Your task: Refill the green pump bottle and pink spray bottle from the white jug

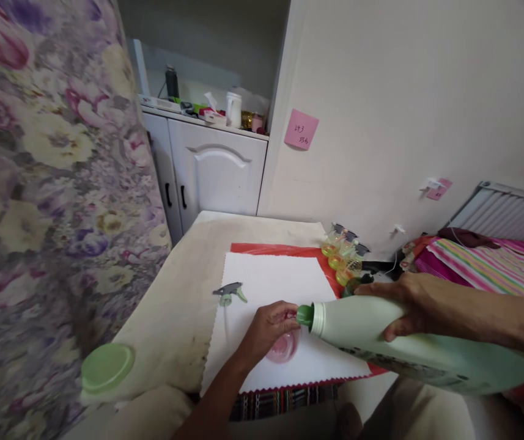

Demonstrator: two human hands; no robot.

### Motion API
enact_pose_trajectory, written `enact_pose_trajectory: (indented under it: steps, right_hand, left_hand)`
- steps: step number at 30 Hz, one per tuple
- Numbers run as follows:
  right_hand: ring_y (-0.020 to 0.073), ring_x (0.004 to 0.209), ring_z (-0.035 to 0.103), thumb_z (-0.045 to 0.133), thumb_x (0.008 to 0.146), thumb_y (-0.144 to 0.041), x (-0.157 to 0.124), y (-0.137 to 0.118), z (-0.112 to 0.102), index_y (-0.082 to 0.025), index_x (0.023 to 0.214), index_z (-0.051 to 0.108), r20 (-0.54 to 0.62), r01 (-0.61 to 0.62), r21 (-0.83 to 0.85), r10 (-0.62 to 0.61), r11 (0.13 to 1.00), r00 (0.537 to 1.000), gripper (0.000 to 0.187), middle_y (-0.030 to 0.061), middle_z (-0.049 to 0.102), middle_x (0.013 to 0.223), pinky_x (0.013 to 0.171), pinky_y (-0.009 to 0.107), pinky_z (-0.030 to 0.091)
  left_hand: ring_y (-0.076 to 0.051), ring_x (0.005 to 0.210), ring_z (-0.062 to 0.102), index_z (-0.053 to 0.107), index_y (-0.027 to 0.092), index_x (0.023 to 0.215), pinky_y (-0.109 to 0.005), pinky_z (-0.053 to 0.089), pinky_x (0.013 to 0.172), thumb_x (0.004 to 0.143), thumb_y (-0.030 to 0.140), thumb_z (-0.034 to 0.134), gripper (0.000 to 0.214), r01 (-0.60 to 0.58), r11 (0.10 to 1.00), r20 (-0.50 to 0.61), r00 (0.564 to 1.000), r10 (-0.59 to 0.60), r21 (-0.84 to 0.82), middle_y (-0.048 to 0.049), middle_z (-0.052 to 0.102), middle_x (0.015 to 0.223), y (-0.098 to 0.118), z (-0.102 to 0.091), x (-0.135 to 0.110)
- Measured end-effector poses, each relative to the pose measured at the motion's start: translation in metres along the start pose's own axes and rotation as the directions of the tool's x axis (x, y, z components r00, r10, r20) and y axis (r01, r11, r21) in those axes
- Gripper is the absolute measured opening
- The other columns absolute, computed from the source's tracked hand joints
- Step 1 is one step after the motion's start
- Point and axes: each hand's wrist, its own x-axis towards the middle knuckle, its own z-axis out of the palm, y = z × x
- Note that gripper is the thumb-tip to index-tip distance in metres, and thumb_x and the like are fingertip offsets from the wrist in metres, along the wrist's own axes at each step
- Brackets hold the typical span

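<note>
My right hand (411, 305) is wrapped over a large pale-green jug (376, 327), tipped nearly on its side with its green spout (305, 315) pointing left. The spout sits right at the top of a small clear pink bottle (282, 348), which stands on a white sheet (271, 275). My left hand (273, 324) has its fingers closed round the neck of that bottle. Whether liquid flows between the two cannot be made out. Left of the bottle, a grey-and-green spray trigger head (230, 292) with a thin tube lies on the sheet.
Several spray bottles with yellow liquid (335, 256) stand at the table's right back edge. A green round lid (107, 366) is at the front left. A floral curtain (60, 183) hangs on the left; a white cabinet (220, 171) stands behind. A striped bedspread (482, 263) lies right.
</note>
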Motion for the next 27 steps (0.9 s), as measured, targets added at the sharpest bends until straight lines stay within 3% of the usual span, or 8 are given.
enact_pose_trajectory:
  steps: [6,27]
  right_hand:
    - [0.0192,0.064,0.062,0.066,0.079,-0.05,0.0,-0.0041,-0.0018,-0.023,0.116,0.06,0.003,-0.045,-0.009,0.045,0.999,0.999,0.047,0.004,0.066,0.075,0.053,0.022,0.042]
    - [0.0196,0.069,0.063,0.067,0.079,-0.048,-0.0009,-0.0011,-0.0004,-0.026,0.115,0.06,0.006,-0.023,0.024,0.023,0.999,1.0,0.044,0.0023,0.067,0.076,0.053,0.021,0.042]
  left_hand:
    - [-0.02,0.086,0.062,0.073,0.017,0.097,-0.028,0.045,0.078,0.077,0.03,0.072,0.024,-0.002,1.0,0.009,1.0,0.002,-0.007,-0.0046,0.07,0.09,-0.0006,-0.0007,0.0004]
    - [-0.02,0.085,0.062,0.073,0.016,0.094,-0.028,0.046,0.078,0.075,0.032,0.073,0.025,0.02,1.0,0.001,1.0,-0.02,-0.022,-0.0054,0.071,0.088,0.0038,0.001,0.0002]
